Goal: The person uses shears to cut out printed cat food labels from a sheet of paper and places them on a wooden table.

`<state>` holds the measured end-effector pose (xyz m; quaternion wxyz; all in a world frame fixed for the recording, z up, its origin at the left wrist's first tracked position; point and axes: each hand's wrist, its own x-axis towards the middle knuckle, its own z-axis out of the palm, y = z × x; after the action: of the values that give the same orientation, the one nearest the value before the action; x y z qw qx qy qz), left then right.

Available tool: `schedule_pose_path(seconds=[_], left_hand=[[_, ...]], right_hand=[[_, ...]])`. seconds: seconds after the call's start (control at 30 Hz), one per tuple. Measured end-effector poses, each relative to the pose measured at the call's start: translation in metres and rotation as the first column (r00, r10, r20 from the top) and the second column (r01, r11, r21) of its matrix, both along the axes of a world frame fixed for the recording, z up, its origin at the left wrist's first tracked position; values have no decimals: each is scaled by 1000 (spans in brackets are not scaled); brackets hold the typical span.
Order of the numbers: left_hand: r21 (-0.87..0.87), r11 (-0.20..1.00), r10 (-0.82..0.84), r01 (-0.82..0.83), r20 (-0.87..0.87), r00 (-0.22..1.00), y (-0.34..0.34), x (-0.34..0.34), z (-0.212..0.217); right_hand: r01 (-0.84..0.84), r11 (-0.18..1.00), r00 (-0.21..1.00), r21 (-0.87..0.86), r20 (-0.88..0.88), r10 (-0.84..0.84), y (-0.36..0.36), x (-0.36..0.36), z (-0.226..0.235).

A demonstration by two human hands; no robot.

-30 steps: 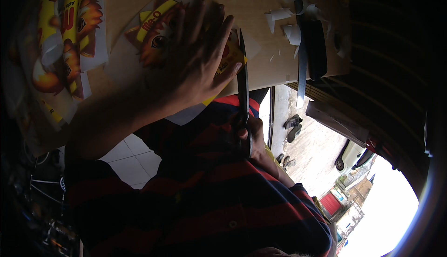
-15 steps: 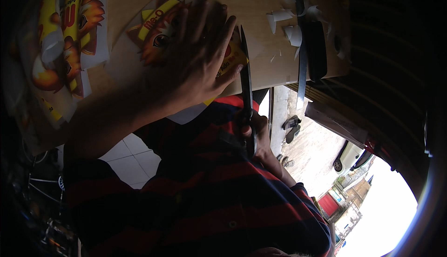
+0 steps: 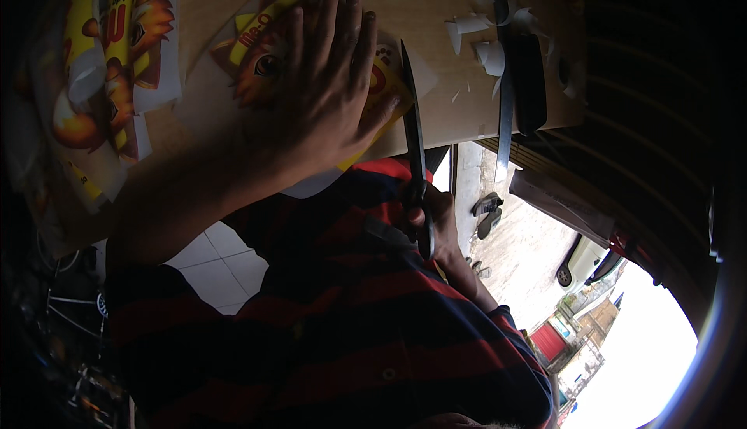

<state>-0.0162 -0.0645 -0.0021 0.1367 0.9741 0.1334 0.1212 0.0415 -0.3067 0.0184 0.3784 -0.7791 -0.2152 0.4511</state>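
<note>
My left hand (image 3: 331, 110) lies flat with its fingers stretched out on a printed sheet (image 3: 257, 59) with an orange cartoon cat and yellow bands. Part of the sheet hides under the palm, and a pale corner hangs over the table's near edge. In my right hand (image 3: 443, 223), close to my body, is a pair of dark scissors (image 3: 414, 118). Their blades point away from me, beside the sheet's right edge and just right of my left thumb. Whether the blades touch the sheet I cannot tell.
The brown table (image 3: 447, 122) bears more printed sheets (image 3: 152, 32) at the far left. On the right lie a metal ruler (image 3: 504, 137), a long black object (image 3: 529, 79) and white paper scraps (image 3: 490, 59). Beyond, sandals (image 3: 488, 215) and a parked car (image 3: 582, 264) show.
My left hand has shifted a little left, its fingers closer together, uncovering more of the sheet's right part. The scissors' handles and my right hand have moved slightly right.
</note>
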Motion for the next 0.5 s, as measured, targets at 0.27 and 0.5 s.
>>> schedule_pose_path(seconds=[0.27, 0.5], left_hand=[[216, 976, 46, -22, -104, 994, -4, -3, -4], [224, 975, 31, -6, -107, 994, -6, -4, -5]], right_hand=[[17, 1000, 1000, 19, 17, -17, -3, 1, -2], [-43, 999, 985, 7, 169, 41, 8, 5, 3]])
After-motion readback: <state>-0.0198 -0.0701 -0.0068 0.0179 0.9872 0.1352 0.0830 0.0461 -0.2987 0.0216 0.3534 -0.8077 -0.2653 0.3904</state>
